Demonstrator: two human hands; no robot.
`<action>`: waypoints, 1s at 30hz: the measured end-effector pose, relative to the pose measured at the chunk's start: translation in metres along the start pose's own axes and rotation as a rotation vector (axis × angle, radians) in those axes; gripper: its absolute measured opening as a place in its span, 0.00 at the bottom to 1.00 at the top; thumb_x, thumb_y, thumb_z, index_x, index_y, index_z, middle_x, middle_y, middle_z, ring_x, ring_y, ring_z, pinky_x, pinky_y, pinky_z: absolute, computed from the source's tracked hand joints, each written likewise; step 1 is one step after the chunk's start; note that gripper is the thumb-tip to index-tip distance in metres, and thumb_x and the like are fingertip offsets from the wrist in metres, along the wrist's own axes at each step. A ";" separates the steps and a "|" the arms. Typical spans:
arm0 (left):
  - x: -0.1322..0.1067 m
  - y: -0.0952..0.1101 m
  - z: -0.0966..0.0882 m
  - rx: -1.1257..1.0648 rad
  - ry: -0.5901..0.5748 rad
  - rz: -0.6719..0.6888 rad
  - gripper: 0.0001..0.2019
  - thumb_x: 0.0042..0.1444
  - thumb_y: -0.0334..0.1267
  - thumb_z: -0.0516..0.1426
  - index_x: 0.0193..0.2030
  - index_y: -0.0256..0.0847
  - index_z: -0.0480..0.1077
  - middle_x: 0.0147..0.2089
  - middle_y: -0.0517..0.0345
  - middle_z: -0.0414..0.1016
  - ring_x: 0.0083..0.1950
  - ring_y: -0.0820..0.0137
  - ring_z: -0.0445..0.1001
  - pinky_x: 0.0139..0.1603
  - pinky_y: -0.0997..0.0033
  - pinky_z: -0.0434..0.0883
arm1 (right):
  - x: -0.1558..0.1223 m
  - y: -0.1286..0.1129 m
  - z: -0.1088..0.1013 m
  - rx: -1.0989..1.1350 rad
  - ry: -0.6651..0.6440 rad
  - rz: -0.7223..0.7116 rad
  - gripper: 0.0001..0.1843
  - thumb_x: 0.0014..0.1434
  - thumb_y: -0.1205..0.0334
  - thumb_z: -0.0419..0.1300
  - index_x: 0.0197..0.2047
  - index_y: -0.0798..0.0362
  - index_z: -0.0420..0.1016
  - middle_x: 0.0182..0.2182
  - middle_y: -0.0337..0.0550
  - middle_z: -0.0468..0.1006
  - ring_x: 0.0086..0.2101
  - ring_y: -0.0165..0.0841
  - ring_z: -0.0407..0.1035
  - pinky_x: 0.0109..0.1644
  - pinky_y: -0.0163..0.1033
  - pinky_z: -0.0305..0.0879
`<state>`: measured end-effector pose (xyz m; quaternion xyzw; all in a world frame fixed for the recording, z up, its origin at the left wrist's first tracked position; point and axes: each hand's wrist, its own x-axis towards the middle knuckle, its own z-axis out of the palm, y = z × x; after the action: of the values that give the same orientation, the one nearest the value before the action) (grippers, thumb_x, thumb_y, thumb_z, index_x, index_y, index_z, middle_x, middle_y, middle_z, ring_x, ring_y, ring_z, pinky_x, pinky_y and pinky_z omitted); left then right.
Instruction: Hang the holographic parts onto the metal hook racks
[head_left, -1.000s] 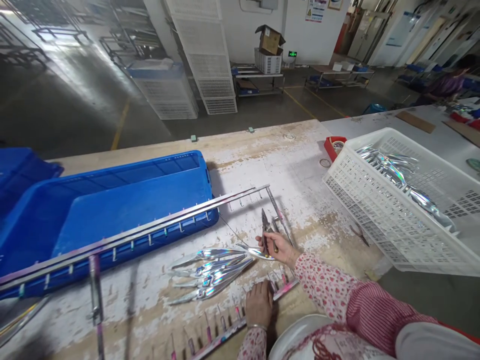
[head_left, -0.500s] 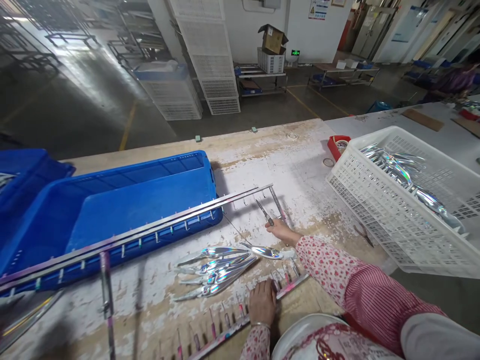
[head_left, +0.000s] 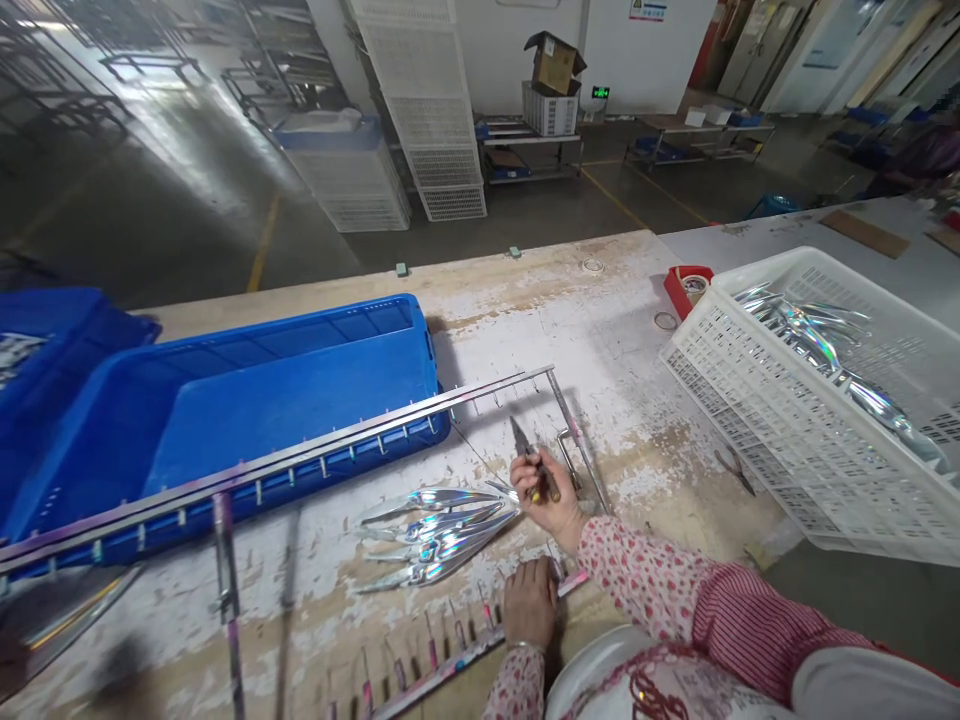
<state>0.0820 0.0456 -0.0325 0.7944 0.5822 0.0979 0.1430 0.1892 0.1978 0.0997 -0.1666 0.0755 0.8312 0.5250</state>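
Two hands: right hand (head_left: 551, 498) clamped on pliers (head_left: 523, 445), left hand (head_left: 529, 602) resting on hooked rail (head_left: 450, 665), grip unclear.

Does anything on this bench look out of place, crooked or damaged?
The white basket sits askew, its near corner seemingly past the bench edge. The bench paint is badly worn. The long hooked rack leans on the blue tray rim.

Nothing here can be read with any certainty. The small green lit sign (head_left: 600, 92) on the far white wall, just beside the open brown cardboard box (head_left: 555, 62), shows glowing marks too small to make out. The white notice with coloured print (head_left: 649, 9) higher on that wall is cut off by the top edge, and its lettering is blurred.
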 end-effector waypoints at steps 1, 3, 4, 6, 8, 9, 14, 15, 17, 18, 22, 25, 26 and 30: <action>0.001 0.000 0.000 0.008 0.000 -0.007 0.12 0.59 0.30 0.52 0.47 0.40 0.72 0.40 0.54 0.75 0.43 0.63 0.70 0.45 0.63 0.61 | -0.004 0.006 -0.003 -0.047 0.013 0.052 0.09 0.57 0.58 0.60 0.31 0.52 0.63 0.34 0.42 0.71 0.30 0.26 0.64 0.30 0.30 0.65; 0.002 -0.001 0.000 0.019 0.001 -0.011 0.12 0.59 0.30 0.52 0.47 0.40 0.73 0.40 0.54 0.75 0.43 0.62 0.70 0.44 0.63 0.60 | -0.007 0.013 -0.010 -0.263 0.091 0.151 0.09 0.53 0.58 0.61 0.32 0.53 0.66 0.33 0.42 0.72 0.31 0.28 0.66 0.32 0.33 0.67; 0.002 -0.001 0.000 0.020 0.002 -0.008 0.13 0.59 0.30 0.52 0.48 0.40 0.72 0.40 0.54 0.75 0.43 0.62 0.70 0.45 0.63 0.60 | -0.005 0.013 -0.013 -0.423 0.155 0.164 0.09 0.50 0.60 0.62 0.33 0.53 0.67 0.32 0.41 0.72 0.31 0.29 0.67 0.34 0.35 0.67; 0.003 -0.001 -0.002 0.016 0.012 0.001 0.13 0.59 0.30 0.52 0.49 0.40 0.72 0.42 0.54 0.75 0.44 0.63 0.70 0.46 0.63 0.61 | 0.002 0.005 -0.018 -0.802 0.319 0.109 0.10 0.47 0.64 0.62 0.34 0.53 0.69 0.31 0.39 0.72 0.32 0.31 0.67 0.36 0.36 0.66; 0.003 -0.001 -0.003 0.009 0.021 0.005 0.14 0.60 0.30 0.52 0.50 0.40 0.71 0.43 0.54 0.75 0.45 0.63 0.70 0.47 0.63 0.61 | 0.013 -0.007 -0.019 -1.205 0.472 0.021 0.11 0.46 0.66 0.61 0.36 0.53 0.71 0.30 0.38 0.72 0.34 0.32 0.68 0.38 0.36 0.65; 0.003 -0.001 -0.004 0.006 0.024 0.002 0.14 0.59 0.30 0.52 0.50 0.40 0.71 0.43 0.54 0.75 0.45 0.63 0.70 0.47 0.63 0.61 | 0.018 -0.014 -0.019 -1.390 0.517 -0.004 0.11 0.47 0.66 0.60 0.37 0.53 0.72 0.30 0.38 0.73 0.35 0.33 0.68 0.39 0.36 0.63; 0.003 0.001 -0.005 0.001 0.025 -0.004 0.13 0.59 0.30 0.52 0.49 0.41 0.72 0.42 0.54 0.75 0.44 0.64 0.70 0.46 0.63 0.61 | 0.036 -0.037 -0.014 -1.910 0.502 -0.123 0.09 0.51 0.68 0.58 0.38 0.54 0.73 0.39 0.45 0.75 0.42 0.35 0.68 0.44 0.36 0.60; 0.003 0.001 -0.005 -0.001 0.021 -0.006 0.13 0.59 0.30 0.52 0.49 0.41 0.72 0.42 0.54 0.75 0.44 0.64 0.70 0.46 0.62 0.61 | 0.038 -0.038 -0.013 -1.934 0.493 -0.150 0.06 0.52 0.68 0.59 0.35 0.54 0.73 0.38 0.45 0.74 0.42 0.35 0.67 0.44 0.36 0.59; 0.003 0.000 -0.004 -0.006 0.012 -0.009 0.13 0.59 0.30 0.52 0.49 0.41 0.71 0.42 0.54 0.75 0.45 0.63 0.70 0.46 0.62 0.62 | 0.041 -0.036 -0.013 -1.881 0.473 -0.167 0.01 0.52 0.66 0.60 0.30 0.54 0.70 0.31 0.42 0.72 0.37 0.33 0.66 0.41 0.36 0.59; 0.003 0.000 -0.004 -0.007 0.007 -0.010 0.14 0.59 0.30 0.52 0.49 0.41 0.71 0.42 0.53 0.75 0.45 0.63 0.70 0.46 0.62 0.62 | 0.042 -0.033 -0.012 -1.782 0.465 -0.154 0.04 0.52 0.65 0.61 0.29 0.53 0.68 0.27 0.40 0.69 0.33 0.32 0.64 0.38 0.35 0.58; 0.002 0.001 -0.003 0.003 0.007 0.000 0.14 0.58 0.29 0.52 0.49 0.41 0.71 0.42 0.53 0.75 0.45 0.62 0.71 0.46 0.62 0.62 | 0.039 -0.012 -0.005 -0.918 0.331 0.041 0.10 0.55 0.58 0.60 0.28 0.53 0.63 0.24 0.37 0.66 0.25 0.28 0.60 0.29 0.33 0.56; 0.000 0.002 -0.003 0.001 0.009 -0.003 0.13 0.58 0.29 0.53 0.49 0.41 0.72 0.41 0.54 0.74 0.45 0.63 0.70 0.46 0.62 0.62 | 0.034 0.003 0.012 -0.269 0.140 0.105 0.11 0.58 0.57 0.58 0.29 0.52 0.62 0.30 0.41 0.70 0.27 0.27 0.62 0.28 0.33 0.60; 0.000 0.003 -0.003 -0.005 0.005 -0.010 0.13 0.58 0.30 0.53 0.49 0.41 0.72 0.41 0.54 0.74 0.45 0.63 0.70 0.46 0.62 0.62 | 0.032 0.006 0.019 -0.131 0.096 0.092 0.10 0.59 0.58 0.57 0.30 0.52 0.62 0.31 0.42 0.70 0.28 0.27 0.62 0.28 0.32 0.61; -0.003 0.007 -0.005 -0.038 -0.018 -0.024 0.12 0.58 0.31 0.53 0.47 0.41 0.72 0.39 0.55 0.74 0.44 0.63 0.69 0.44 0.62 0.60 | 0.031 0.012 0.034 0.076 0.072 0.013 0.07 0.61 0.62 0.54 0.31 0.52 0.63 0.35 0.42 0.71 0.30 0.26 0.64 0.32 0.32 0.65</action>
<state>0.0856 0.0416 -0.0256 0.7851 0.5886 0.1003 0.1645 0.1592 0.2289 0.1196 -0.1760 0.1267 0.8246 0.5225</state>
